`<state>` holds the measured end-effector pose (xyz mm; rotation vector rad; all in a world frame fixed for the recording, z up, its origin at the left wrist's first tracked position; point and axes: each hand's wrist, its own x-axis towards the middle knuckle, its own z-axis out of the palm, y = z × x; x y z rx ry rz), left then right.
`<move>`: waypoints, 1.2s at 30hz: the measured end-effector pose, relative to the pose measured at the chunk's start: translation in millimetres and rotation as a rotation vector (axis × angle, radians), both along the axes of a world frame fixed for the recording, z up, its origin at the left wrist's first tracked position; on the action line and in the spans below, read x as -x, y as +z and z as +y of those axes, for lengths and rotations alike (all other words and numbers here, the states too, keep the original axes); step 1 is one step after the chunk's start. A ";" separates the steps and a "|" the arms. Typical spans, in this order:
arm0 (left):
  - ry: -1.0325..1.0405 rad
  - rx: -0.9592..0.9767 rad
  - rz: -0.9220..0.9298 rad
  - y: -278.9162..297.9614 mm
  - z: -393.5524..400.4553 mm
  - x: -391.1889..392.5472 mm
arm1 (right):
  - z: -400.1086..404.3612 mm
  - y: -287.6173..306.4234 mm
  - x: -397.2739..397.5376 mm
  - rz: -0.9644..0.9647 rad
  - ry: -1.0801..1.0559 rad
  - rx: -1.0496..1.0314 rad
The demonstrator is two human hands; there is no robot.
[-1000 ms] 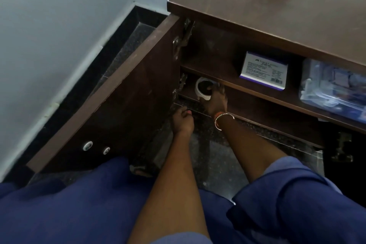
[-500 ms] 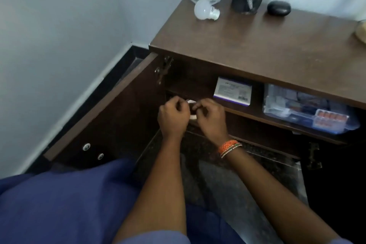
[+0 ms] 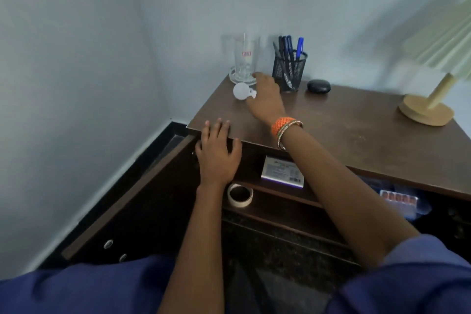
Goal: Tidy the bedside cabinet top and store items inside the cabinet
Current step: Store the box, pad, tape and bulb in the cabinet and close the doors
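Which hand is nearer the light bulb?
Right. The right hand is beside the light bulb; the left hand rests on the cabinet top's front edge.

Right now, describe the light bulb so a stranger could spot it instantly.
Look at the brown cabinet top, back left corner. In front of the tall clear glass, beside the right hand, lies the light bulb: the only small white round thing there, on its side.
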<state>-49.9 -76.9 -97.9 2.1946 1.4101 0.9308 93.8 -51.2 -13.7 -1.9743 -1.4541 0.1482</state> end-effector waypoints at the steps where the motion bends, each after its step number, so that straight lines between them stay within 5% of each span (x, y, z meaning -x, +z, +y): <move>1: -0.004 -0.011 -0.008 -3.1 0.1 0.5 | 10.0 -0.6 -2.9 -0.031 0.027 0.051; 6: -0.011 -0.030 -0.083 -7.0 5.1 5.5 | 39.7 -11.5 -9.3 -0.017 0.036 0.182; 18: 0.005 -0.036 -0.078 -10.2 0.9 1.2 | 30.9 -23.3 -7.3 -0.148 -0.009 0.093; 27: 0.097 -0.131 -0.077 -42.0 -34.0 10.4 | -69.7 -28.6 39.1 0.183 0.073 -0.378; 36: 0.041 0.231 0.057 -125.1 -72.7 28.8 | -159.5 -138.2 63.3 0.306 0.026 -0.217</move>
